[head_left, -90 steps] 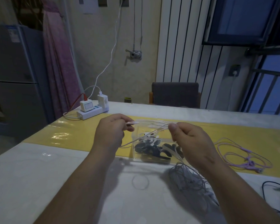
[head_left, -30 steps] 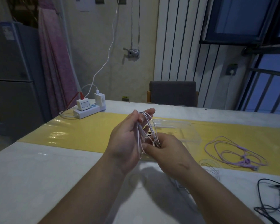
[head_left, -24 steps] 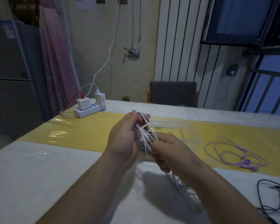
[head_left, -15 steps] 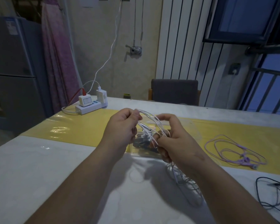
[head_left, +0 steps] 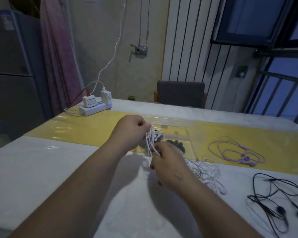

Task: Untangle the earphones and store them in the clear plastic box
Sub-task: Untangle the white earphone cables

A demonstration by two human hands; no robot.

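The table [head_left: 33, 169] is carrying all items under inspection, and the grip is sitting above its middle, where the white surface is meeting the yellow runner [head_left: 76, 131]. A fridge [head_left: 10, 66] is standing well to the left of the grip, off the table, and a chair [head_left: 181, 93] is standing beyond the grip at the far edge. The box [head_left: 193, 133] is lying on the runner just behind and to the right of the grip, open at the top, with dark items [head_left: 177, 145] lying inside it; what they are cannot be told. The left hand [head_left: 129, 131] is forming the upper half of the grip, its fingers curled and pinching the top of a bundle of looped strands. The right hand [head_left: 169, 165] is forming the lower half, just below and to the right, its fingers curled round the lower end of the same strands; its fingertips are hidden behind the back of the hand. The black earphones [head_left: 279, 203] are lying loose on the table well to the right of the grip and nearer the person. The purple earphones [head_left: 236, 152] are lying in loose loops on the runner to the right of the grip, beside the box. The white earphones [head_left: 150, 141] are hanging taut between the two hands, outside the box, with the rest of the cable trailing in a tangle onto the table just right of the right hand. A power strip [head_left: 91, 109] is sitting far to the left of the grip and beyond it, with chargers plugged in.
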